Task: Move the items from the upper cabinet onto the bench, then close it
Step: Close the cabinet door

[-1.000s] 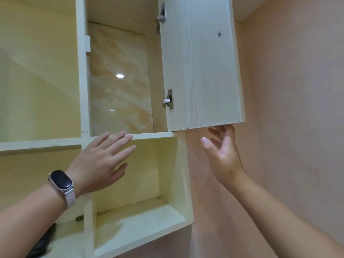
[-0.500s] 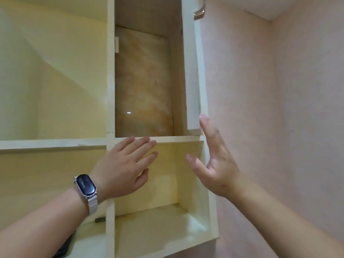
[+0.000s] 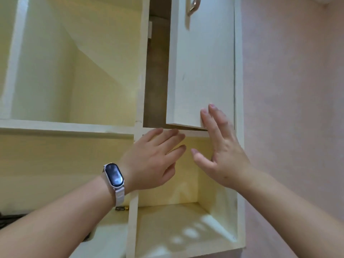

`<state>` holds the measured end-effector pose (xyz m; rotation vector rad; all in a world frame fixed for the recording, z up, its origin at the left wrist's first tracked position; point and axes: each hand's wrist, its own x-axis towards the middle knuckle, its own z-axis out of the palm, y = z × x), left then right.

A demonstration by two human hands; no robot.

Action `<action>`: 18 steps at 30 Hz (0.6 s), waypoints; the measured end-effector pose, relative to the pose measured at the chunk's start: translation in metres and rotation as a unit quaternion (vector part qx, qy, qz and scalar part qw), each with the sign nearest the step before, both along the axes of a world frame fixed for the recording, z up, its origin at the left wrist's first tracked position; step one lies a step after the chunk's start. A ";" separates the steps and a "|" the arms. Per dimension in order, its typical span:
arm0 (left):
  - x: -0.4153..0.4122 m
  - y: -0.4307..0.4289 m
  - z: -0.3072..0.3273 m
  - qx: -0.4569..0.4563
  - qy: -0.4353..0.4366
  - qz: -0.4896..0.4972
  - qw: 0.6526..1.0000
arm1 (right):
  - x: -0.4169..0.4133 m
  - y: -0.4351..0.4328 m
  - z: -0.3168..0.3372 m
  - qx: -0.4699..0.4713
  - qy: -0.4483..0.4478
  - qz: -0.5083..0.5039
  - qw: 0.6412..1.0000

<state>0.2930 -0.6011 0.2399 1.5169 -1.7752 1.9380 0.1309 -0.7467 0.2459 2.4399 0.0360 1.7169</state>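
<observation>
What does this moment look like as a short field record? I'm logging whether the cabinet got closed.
door: cabinet door nearly shut, a dark gap on its left edge
right hand: right hand open, fingertips on the door's lower corner
left hand: left hand open, flat, below the door, holding nothing
wrist: smartwatch on the left wrist
lower shelf: open cubby, no items seen

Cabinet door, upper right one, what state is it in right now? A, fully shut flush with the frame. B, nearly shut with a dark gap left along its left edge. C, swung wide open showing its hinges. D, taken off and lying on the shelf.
B: the cabinet door faces forward with a dark gap beside its left edge, and the right hand has its fingers flat on the door's lower corner.
</observation>
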 end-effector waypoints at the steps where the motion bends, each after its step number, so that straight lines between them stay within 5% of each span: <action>1: -0.001 0.000 0.000 -0.002 0.000 -0.002 1.000 | 0.004 0.002 0.001 0.003 0.008 -0.016 1.000; 10: -0.004 0.003 0.002 0.007 -0.008 0.003 1.000 | 0.021 0.007 0.018 -0.026 0.129 -0.186 0.974; 18: -0.003 0.002 0.001 0.013 0.003 0.008 1.000 | 0.020 0.011 0.022 -0.033 0.151 -0.228 0.961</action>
